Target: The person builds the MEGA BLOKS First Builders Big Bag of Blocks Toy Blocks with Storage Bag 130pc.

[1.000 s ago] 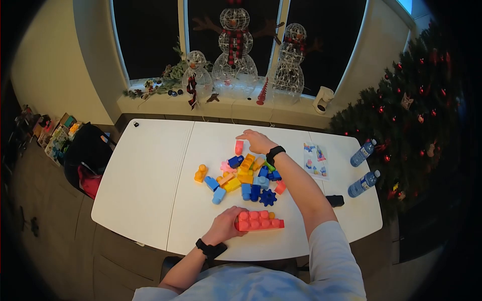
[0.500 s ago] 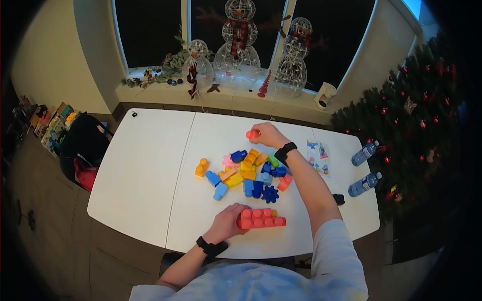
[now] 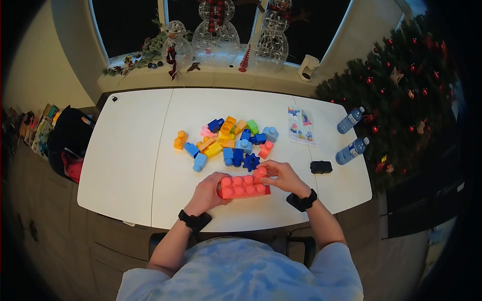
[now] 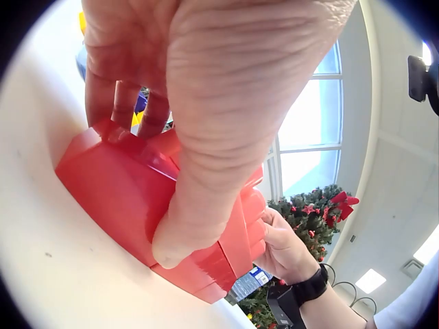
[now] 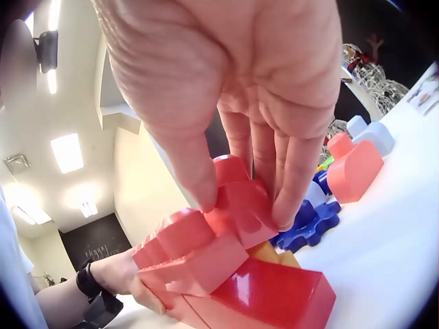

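My left hand (image 3: 206,193) grips the left end of a built-up red toy block piece (image 3: 243,188) near the table's front edge. In the left wrist view its thumb lies along the smooth near side, with fingers round the far side. My right hand (image 3: 283,179) pinches a small red block (image 5: 247,209) with one round stud between thumb and fingers. That block is at the right end of the studded top, over a dark red base (image 5: 281,295). An orange block (image 5: 271,253) shows just beneath it.
Beyond my hands lies a pile of loose blocks, including a yellow block (image 3: 214,149) and a dark blue gear (image 3: 251,162). A picture sheet (image 3: 302,128), two water bottles (image 3: 352,150) and a black case (image 3: 321,167) are on the right.
My right hand has picked up the small red block beyond the pile and brought it back toward me, to the right end of the red piece. My left hand keeps its grip.
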A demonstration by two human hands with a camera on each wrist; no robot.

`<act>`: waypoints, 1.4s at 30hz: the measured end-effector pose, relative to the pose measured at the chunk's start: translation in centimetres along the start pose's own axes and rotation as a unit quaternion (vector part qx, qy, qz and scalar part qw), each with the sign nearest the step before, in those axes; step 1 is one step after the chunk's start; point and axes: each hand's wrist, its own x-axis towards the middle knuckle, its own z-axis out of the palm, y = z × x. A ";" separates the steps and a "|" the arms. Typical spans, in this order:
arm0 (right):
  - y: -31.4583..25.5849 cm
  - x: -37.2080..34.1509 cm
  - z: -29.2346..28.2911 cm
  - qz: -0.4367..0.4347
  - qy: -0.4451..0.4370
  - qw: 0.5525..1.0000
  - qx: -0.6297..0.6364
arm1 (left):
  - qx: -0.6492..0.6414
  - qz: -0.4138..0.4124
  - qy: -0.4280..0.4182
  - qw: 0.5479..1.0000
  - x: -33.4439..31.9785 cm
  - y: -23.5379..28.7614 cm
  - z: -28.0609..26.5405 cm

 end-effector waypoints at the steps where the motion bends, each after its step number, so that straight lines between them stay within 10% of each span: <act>1: 0.4 -0.3 0.5 -0.015 -0.003 1.000 0.021 | -0.002 -0.003 -0.001 1.000 0.0 0.0 0.0; 20: -2.6 3.7 -1.9 -0.020 -0.118 0.962 -0.247 | 0.009 0.001 -0.003 1.000 0.0 -0.5 0.2; 25: -5.0 12.4 -0.7 -0.137 0.067 0.952 -0.264 | -0.001 0.001 -0.003 1.000 -0.1 -0.4 0.1; 30: -4.2 19.4 2.7 0.011 0.053 0.922 -0.384 | 0.008 0.002 -0.002 1.000 0.0 -0.4 0.0; 42: -8.2 10.7 0.1 -0.035 0.055 0.976 -0.206 | 0.009 0.010 0.005 1.000 -0.1 -0.6 0.2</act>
